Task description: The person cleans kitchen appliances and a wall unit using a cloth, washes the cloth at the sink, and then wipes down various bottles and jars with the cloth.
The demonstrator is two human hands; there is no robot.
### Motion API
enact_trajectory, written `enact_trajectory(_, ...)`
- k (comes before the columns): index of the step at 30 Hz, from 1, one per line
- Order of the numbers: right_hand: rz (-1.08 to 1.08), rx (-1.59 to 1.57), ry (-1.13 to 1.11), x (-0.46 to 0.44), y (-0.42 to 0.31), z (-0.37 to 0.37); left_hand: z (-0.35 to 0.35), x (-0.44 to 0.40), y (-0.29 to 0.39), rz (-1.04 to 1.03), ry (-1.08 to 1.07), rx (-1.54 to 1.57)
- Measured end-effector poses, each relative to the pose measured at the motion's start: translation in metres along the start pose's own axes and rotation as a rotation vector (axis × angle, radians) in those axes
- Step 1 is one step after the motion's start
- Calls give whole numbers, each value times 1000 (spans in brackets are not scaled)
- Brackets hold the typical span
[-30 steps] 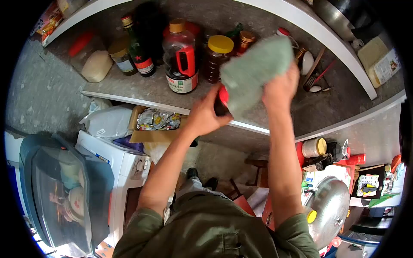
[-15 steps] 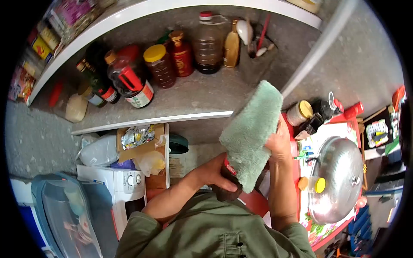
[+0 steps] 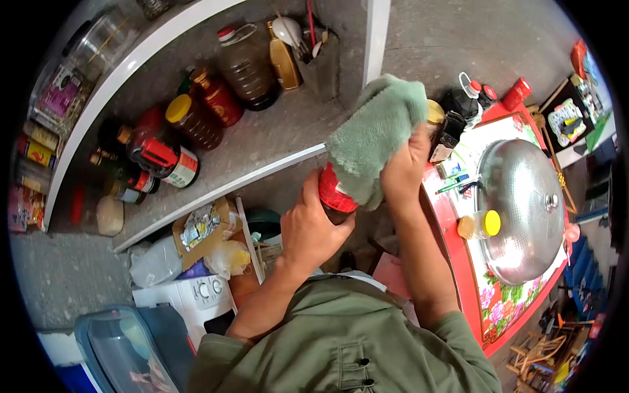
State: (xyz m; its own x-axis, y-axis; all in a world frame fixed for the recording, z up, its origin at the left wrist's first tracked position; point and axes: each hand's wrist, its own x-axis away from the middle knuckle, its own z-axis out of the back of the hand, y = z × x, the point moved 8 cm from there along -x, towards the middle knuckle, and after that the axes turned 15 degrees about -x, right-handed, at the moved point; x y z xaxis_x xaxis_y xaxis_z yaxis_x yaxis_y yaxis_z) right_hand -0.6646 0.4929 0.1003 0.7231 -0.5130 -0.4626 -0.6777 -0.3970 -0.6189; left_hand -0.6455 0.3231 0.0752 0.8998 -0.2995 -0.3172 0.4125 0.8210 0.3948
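My left hand (image 3: 308,226) is wrapped round the lower part of a dark bottle with a red label (image 3: 333,190), which tilts up and to the right. A pale green towel (image 3: 373,141) drapes over the bottle's upper part and hides it. My right hand (image 3: 406,167) is closed on the towel's right side, its fingers partly behind the cloth. Both hands are in mid-air in front of my chest, close to the shelf edge.
A grey shelf (image 3: 262,141) holds several bottles and a yellow-lidded jar (image 3: 194,123). To the right, a red table (image 3: 438,196) bears a large metal lid (image 3: 521,209) and a small yellow-capped jar (image 3: 479,224). A white appliance (image 3: 190,298) and a blue-grey bin (image 3: 124,347) stand lower left.
The bottle and towel have risen away from my body, and more of the red label shows. My left hand has moved up and left. The whole view has turned towards the right.
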Motion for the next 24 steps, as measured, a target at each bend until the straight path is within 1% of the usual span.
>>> enact_trajectory(2,-9,241,57,28,3,-2,-3,-2,-1,-13,-47,19)
enact_trajectory(3,8,132,48,39,10,-4,-6,-6,-6,-4,-46,16)
enact_trajectory(5,97,352,-45,67,25,-6,-9,-13,-15,-6,-49,15)
enact_trajectory(7,5,341,-23,79,35,-8,-5,-16,-12,-99,16,61)
enact_trajectory(8,19,350,-15,75,25,-9,-6,-16,-8,-148,24,136)
enact_trajectory(9,35,357,-6,67,11,-10,-5,-13,-5,-168,12,143)
enact_trajectory(11,-72,263,-45,43,-6,-5,-10,-7,1,-166,-150,265)
enact_trajectory(12,-157,312,-122,29,-15,-8,-9,-7,8,-193,-230,424)
enact_trajectory(13,-185,469,-107,22,-18,0,-13,-5,7,-208,-237,432)
enact_trajectory(14,-218,624,-97,15,-22,8,-30,8,19,-291,-540,795)
enact_trajectory(15,-119,869,-181,16,-27,1,-35,25,32,-364,-850,1154)
enact_trajectory(16,-2,1114,-242,18,-33,-5,-41,46,37,-265,-1225,1338)
enact_trajectory(17,-132,618,-304,23,-28,-16,-44,66,37,-163,-1444,1631)
enact_trajectory(19,-359,-392,-378,36,-27,-47,-46,87,48,-269,-1763,2048)
enact_trajectory(20,-397,-647,-385,42,-28,-54,-44,92,47,-268,-1768,2046)
enact_trajectory(21,-446,-902,-390,47,-30,-61,-39,97,48,-201,-1834,2118)
enact_trajectory(22,-470,-1006,-383,46,-29,-63,-34,98,50,-135,-1898,2189)
enact_trajectory(23,-446,-965,-354,43,-25,-58,-30,95,50,-139,-1900,2189)
enact_trajectory(24,-368,-764,-294,37,-22,-47,-31,82,46,-142,-1715,2153)
